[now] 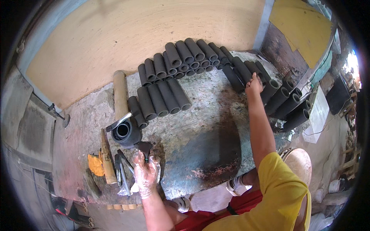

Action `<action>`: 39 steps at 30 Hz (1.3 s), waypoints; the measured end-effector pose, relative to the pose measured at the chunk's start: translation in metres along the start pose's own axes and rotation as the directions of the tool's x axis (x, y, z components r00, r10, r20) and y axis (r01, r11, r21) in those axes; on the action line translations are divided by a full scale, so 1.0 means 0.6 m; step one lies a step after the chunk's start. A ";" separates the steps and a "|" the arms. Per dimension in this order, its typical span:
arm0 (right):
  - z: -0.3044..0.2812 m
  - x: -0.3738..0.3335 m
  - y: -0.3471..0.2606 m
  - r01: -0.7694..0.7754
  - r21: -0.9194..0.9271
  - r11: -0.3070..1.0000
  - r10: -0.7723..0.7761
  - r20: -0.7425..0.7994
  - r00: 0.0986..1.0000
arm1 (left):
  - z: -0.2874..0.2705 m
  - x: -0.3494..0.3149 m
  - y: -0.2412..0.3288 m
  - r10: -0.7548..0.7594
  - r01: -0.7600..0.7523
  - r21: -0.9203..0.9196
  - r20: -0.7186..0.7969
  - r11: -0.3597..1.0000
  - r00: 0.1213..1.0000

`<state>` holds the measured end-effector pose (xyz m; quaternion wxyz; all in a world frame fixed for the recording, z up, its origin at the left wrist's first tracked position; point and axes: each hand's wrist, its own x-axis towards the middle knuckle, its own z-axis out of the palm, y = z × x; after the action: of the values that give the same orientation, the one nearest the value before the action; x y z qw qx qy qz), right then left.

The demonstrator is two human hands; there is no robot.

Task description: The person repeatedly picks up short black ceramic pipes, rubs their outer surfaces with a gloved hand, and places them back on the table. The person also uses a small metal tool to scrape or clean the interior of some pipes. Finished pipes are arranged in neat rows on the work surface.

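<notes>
My left hand (pixel 146 175), in a clear plastic glove, is closed around a flat brush (pixel 145 147) with a blackened head. Just beyond the brush stands a round dark pot (pixel 133 135) with a smaller ring-shaped opening inside. A tool with a metal handle (pixel 118 121) lies across the pot's top. My bare right hand (pixel 254 84) reaches far out to the right and grips the near end of a black hollow tube (pixel 252 68). Similar tubes (pixel 273 89) lie beside it; the fingertips are partly hidden.
Black tubes (pixel 194 49) are stacked along the back, with another row (pixel 158 100) at centre left. A bamboo pole (pixel 120 92), orange cloth (pixel 95 164), wooden stick (pixel 107 158) and several slim tools (pixel 122 175) lie left on the stained table (pixel 185 134). A round stool (pixel 302 161) stands right.
</notes>
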<state>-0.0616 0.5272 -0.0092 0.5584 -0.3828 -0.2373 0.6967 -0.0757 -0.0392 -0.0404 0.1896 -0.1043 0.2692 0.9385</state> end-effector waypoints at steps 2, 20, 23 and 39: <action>-0.015 -0.054 0.010 0.057 0.021 0.998 -0.059 0.052 0.997 | 0.005 -0.002 0.002 -0.005 0.006 -0.038 0.030 0.999 1.000; -0.047 -0.257 0.196 0.006 -0.529 0.849 0.313 0.511 0.801 | -0.005 0.002 0.015 0.022 -0.015 -0.138 0.046 0.990 0.999; -0.082 -0.189 0.149 0.469 -0.557 0.686 -0.059 0.599 0.798 | -0.007 0.001 0.020 -0.009 0.022 -0.150 0.090 0.988 0.996; -0.086 0.021 0.073 -0.426 0.032 0.904 0.415 0.171 0.894 | 0.000 0.009 -0.001 -0.025 0.025 -0.030 0.011 0.999 1.000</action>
<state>-0.0477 0.5229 -0.0767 0.3866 -0.3482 -0.1690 0.8371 -0.0805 -0.0372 -0.0420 0.2013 -0.1054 0.2525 0.9405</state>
